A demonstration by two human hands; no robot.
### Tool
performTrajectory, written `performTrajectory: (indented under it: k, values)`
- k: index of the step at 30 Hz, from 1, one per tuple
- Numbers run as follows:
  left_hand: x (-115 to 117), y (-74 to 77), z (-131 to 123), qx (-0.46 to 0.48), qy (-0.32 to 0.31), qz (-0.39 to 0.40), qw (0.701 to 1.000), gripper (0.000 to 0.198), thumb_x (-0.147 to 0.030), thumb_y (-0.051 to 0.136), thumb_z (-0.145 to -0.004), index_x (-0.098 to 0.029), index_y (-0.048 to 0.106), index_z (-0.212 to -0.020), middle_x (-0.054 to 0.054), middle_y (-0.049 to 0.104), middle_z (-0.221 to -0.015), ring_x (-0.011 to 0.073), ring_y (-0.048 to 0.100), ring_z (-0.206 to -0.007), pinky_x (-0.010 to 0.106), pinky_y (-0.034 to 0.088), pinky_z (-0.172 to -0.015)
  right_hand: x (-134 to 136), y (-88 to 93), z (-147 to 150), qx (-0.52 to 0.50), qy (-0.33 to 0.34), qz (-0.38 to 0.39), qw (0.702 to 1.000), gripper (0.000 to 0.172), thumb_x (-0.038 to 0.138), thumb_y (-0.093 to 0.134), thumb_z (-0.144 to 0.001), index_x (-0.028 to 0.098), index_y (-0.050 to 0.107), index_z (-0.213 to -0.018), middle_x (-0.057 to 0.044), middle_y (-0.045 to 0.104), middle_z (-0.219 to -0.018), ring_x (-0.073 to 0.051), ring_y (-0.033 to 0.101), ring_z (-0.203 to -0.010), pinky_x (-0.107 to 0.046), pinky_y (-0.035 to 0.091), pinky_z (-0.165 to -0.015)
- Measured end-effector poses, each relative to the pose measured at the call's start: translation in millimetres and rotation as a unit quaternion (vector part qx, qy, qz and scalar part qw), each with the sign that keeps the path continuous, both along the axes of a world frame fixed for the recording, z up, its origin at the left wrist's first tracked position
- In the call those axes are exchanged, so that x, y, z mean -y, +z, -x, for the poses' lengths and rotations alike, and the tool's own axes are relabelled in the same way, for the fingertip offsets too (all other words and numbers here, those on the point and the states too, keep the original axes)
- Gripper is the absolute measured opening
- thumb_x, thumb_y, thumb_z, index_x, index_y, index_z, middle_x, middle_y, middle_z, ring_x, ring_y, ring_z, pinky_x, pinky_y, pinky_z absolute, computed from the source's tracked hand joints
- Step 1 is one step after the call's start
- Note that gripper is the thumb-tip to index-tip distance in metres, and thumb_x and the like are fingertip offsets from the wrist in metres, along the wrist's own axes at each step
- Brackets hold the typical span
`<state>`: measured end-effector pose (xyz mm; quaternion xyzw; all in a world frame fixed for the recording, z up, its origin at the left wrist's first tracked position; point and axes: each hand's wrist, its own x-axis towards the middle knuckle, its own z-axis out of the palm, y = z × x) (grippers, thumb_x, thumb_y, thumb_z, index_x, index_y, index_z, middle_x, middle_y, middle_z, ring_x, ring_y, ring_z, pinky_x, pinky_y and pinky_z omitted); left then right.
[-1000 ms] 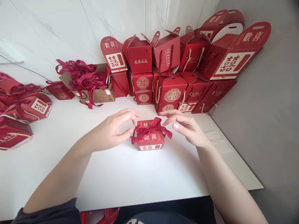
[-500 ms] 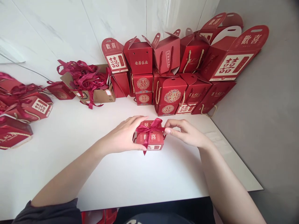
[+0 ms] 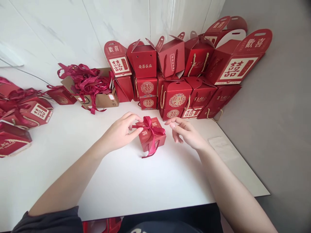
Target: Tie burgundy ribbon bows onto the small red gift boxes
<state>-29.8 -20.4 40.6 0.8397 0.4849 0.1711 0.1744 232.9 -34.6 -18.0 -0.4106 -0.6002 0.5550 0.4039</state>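
Note:
A small red gift box (image 3: 160, 141) with gold characters stands turned at an angle on the white table. A shiny crimson ribbon (image 3: 147, 121) is tied in a bow on its top, and one tail hangs down the front beside a dark red cord. At the box's left side, my left hand (image 3: 122, 131) has its thumb and fingertips at the left end of the ribbon bow. My right hand (image 3: 183, 131) is just right of the box, its fingers apart and bent, with nothing in it.
Stacked red gift boxes (image 3: 177, 98) line the back wall up to the grey wall at right. A cardboard box (image 3: 107, 99) heaped with crimson ribbons stands back left. Bowed boxes (image 3: 26, 113) sit at far left. A flat white sheet (image 3: 221, 147) lies right.
The box has been turned, so its corded side now faces forward. My right hand has come off it and opened; my left hand has moved from its side to the bow's left end.

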Motion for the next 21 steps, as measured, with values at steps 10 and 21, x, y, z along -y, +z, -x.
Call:
performTrajectory:
  k: [10, 21]
  values:
    - [-3.5, 10.3, 13.7, -0.088, -0.100, 0.005, 0.991, 0.022, -0.032, 0.046, -0.092, -0.021, 0.064, -0.085, -0.001, 0.064, -0.079, 0.0134, 0.055, -0.068, 0.026, 0.041, -0.066, 6.2, -2.9, 7.9, -0.008, 0.142, 0.031, 0.989, 0.019, 0.038, 0.058, -0.091, 0.020, 0.055, -0.087, 0.007, 0.052, -0.051, -0.007, 0.036, -0.041, -0.022, 0.028, -0.043]
    - [-17.2, -4.5, 13.6, 0.025, 0.142, 0.110, 0.983, 0.052, -0.065, 0.034, -0.090, -0.020, 0.061, -0.088, 0.003, 0.067, -0.082, 0.0145, 0.056, -0.059, 0.026, 0.041, -0.054, 1.6, -2.4, 3.8, 0.074, 0.040, -0.141, 0.986, 0.012, 0.030, 0.063, -0.089, 0.021, 0.066, -0.082, -0.006, 0.054, -0.120, -0.020, 0.051, -0.116, -0.037, 0.036, -0.100]
